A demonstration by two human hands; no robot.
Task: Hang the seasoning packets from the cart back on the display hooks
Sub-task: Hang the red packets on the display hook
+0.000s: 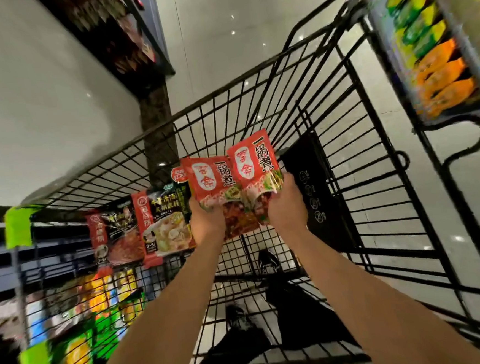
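Observation:
Both my hands are raised over the black wire cart [334, 191]. My left hand [206, 220] grips the lower edge of a red seasoning packet [211, 178]. A second red packet of the same kind [253, 163] overlaps it on the right, and my right hand [288, 205] holds that one by its bottom. Two more packets lie against the cart's left side: a red-and-black one [114, 237] and a red-and-white one [164, 225]. No display hook is clearly visible.
A black flap [314, 193] with printed icons stands inside the cart just right of my right hand. Blurred shelves of green, yellow and orange packets [429, 49] are at the upper right and others [80, 318] at the lower left. Grey tiled floor [41, 111] surrounds the cart.

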